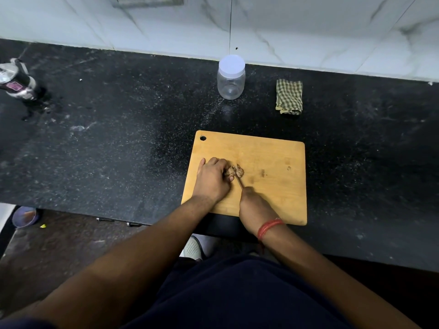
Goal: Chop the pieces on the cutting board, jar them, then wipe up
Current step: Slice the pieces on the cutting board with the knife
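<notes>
Left hand (212,179) fingers pinch the pieces (234,171) mid cutting board (273,162), right hand (255,205) grips the knife (239,181); blade so close could nick fingertips.

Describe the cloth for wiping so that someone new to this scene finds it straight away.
Start at the black countertop and follow its back edge along the white wall. Beyond the wooden cutting board stands a clear jar with a white lid; the folded cloth lies apart to the jar's right. It is the only fabric there, checked green and cream.

A black speckled counter (107,138) runs below a white marble-veined wall (297,27); brownish floor (59,252) beneath.
</notes>
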A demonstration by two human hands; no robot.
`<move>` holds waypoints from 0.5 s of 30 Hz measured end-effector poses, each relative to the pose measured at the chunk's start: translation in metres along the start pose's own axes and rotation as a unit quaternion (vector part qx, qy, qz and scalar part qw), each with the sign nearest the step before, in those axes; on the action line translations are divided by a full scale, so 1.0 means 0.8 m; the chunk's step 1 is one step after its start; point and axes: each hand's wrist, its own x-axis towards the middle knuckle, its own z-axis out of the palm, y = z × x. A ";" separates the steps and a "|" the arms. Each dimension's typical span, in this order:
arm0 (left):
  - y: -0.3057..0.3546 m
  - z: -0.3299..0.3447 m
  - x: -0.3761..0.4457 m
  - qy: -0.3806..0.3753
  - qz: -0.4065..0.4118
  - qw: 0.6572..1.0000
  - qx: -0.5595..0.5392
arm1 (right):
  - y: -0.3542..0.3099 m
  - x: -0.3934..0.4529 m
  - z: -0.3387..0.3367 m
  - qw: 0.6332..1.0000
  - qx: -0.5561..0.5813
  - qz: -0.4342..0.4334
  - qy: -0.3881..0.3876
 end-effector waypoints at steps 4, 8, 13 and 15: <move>-0.002 0.003 0.000 0.004 0.006 1.000 0.006 | 0.012 -0.017 -0.003 1.000 -0.002 0.002 -0.019; -0.003 0.003 -0.001 -0.003 0.005 1.000 0.007 | 0.031 -0.030 -0.004 0.999 -0.003 -0.016 -0.034; -0.007 0.001 -0.002 0.000 0.014 1.000 -0.015 | 0.050 -0.038 -0.012 0.997 0.002 -0.073 -0.001; -0.011 -0.003 -0.003 0.019 0.016 1.000 -0.012 | 0.053 -0.042 -0.021 0.997 0.015 -0.073 0.016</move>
